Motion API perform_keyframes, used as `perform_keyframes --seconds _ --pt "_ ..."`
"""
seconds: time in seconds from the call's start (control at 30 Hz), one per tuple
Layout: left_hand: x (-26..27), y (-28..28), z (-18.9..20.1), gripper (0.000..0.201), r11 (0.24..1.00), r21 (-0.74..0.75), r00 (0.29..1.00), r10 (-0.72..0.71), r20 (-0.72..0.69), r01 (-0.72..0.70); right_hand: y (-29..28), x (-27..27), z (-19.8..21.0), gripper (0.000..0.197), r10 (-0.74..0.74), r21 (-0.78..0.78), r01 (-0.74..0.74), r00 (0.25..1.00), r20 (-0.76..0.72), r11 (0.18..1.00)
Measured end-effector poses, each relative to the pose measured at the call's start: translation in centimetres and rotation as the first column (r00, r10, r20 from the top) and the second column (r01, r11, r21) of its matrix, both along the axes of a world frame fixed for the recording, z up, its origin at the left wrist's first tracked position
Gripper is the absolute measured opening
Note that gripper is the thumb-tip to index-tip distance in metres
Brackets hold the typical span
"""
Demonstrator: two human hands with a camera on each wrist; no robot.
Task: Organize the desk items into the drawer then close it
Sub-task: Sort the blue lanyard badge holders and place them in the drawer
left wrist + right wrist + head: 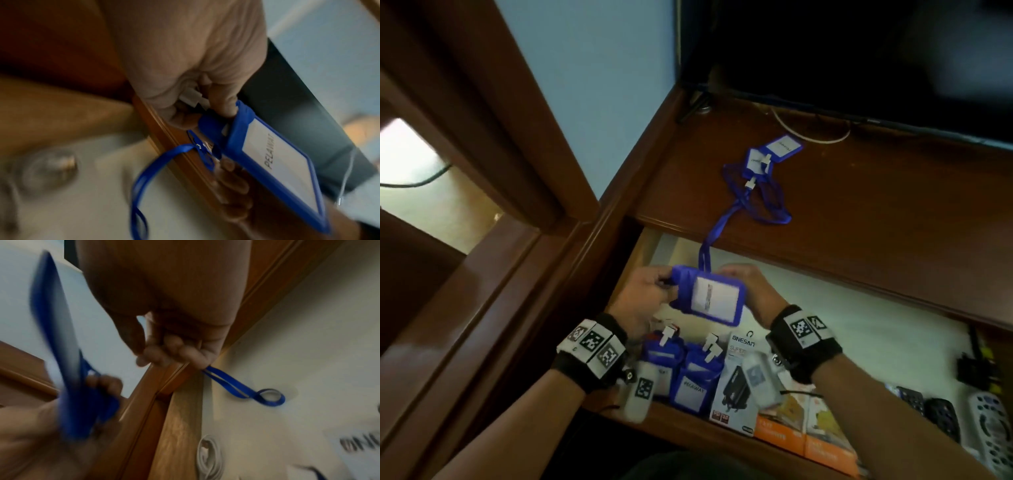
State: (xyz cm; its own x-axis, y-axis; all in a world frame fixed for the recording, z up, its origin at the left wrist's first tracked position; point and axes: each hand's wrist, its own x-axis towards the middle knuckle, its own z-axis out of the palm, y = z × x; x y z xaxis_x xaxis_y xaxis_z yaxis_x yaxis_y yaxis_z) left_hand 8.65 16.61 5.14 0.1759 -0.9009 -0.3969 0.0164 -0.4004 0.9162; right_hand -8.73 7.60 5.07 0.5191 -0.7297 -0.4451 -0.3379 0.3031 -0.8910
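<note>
I hold a blue badge holder (715, 298) with a white card over the open drawer (859, 315). My left hand (647, 291) grips its clip end; in the left wrist view the left hand (197, 113) pinches the holder (281, 170), whose card reads PELAWAT. My right hand (750, 284) is at the holder's far side. In the right wrist view the right hand's (170, 353) fingers curl around the blue lanyard (236, 386). That lanyard (709, 243) runs up over the desk edge to two more blue badge holders (774, 154) lying on the desk top (876, 205).
In the drawer's front row stand more blue badge holders (681, 370), a white charger box (736, 383) and orange boxes (804, 431). Remote controls (989, 421) lie at the right. A coiled white cable (209, 456) rests in the drawer. A dark screen (859, 51) stands behind the desk.
</note>
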Motion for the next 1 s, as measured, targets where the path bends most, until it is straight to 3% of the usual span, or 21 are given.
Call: perform_keyframes --seconds 0.1,0.13,0.2,0.27,0.33,0.4,0.53,0.63,0.73,0.83,0.9,1.0 --pt "2.5 0.4 0.0 0.024 0.976 0.096 0.912 -0.218 0.347 0.197 -2.9 0.8 -0.8 0.02 -0.076 -0.133 0.059 0.989 -0.128 0.989" --pt "3.1 0.5 -0.1 0.023 0.954 0.135 0.836 -0.3 0.46 0.268 -3.9 1.2 -1.1 0.019 -0.129 -0.187 0.097 0.978 -0.166 0.978" --pt "3.9 0.6 -0.4 0.019 0.868 0.258 0.614 -0.485 0.623 0.423 -6.1 2.4 -1.6 0.012 -0.203 -0.314 0.132 0.958 -0.204 0.94" --pt "3.9 0.7 -0.9 0.012 0.745 0.405 0.406 -0.642 0.651 0.53 -7.9 3.8 -1.7 0.007 -0.19 -0.392 0.073 0.944 -0.269 0.917" --pt "3.5 0.8 -1.3 0.009 0.62 0.521 0.264 -0.754 0.601 0.586 -9.2 4.8 -2.3 0.028 -0.15 -0.413 -0.023 0.912 -0.382 0.911" --pt "2.9 0.7 -1.6 0.019 0.516 0.593 0.144 -0.816 0.56 0.618 -9.8 5.4 -3.1 0.04 -0.145 -0.41 -0.075 0.865 -0.48 0.909" --pt "1.1 0.3 -1.8 0.024 0.377 0.664 -0.051 -0.847 0.53 0.646 -9.8 5.7 -4.3 0.041 -0.176 -0.461 -0.168 0.77 -0.613 0.872" --pt "0.4 0.3 -2.6 0.02 0.312 0.705 -0.121 -0.862 0.492 0.637 -9.4 5.7 -4.9 0.042 -0.201 -0.51 -0.216 0.74 -0.642 0.832" --pt "0.4 0.6 -3.7 0.012 0.324 0.725 -0.153 -0.848 0.507 0.608 -8.9 5.4 -5.4 0.048 -0.27 -0.549 -0.169 0.729 -0.628 0.819" --pt "0.7 0.6 -4.3 0.012 0.332 0.725 -0.125 -0.858 0.498 0.604 -8.6 4.5 -5.7 0.041 -0.27 -0.555 -0.198 0.712 -0.648 0.808" --pt "1.0 0.4 -4.4 0.024 0.344 0.722 -0.07 -0.877 0.476 0.6 -8.2 3.9 -5.4 0.026 -0.273 -0.585 -0.236 0.71 -0.649 0.776" --pt "1.2 -0.3 -3.8 0.033 0.441 0.661 0.035 -0.846 0.532 0.606 -7.7 3.0 -4.9 0.008 -0.303 -0.584 -0.205 0.696 -0.651 0.785"
